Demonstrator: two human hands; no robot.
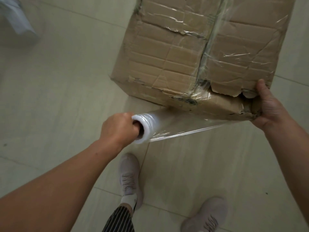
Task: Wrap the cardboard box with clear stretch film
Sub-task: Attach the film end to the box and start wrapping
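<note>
A large, creased cardboard box point(175, 52) stands on the tiled floor, its top and near corner covered with glossy clear film. My left hand point(119, 129) holds the roll of stretch film point(145, 128) with fingers pushed into its core. A sheet of stretch film point(192, 126) runs taut from the roll to the box's near right corner. My right hand point(269, 108) grips that torn corner, thumb on top, fingers underneath holding the film against the cardboard.
Pale floor tiles point(58, 81) surround the box. My two feet in light sneakers point(129, 178) point(207, 216) stand just in front of it. A blurred white object point(18, 22) lies at the top left.
</note>
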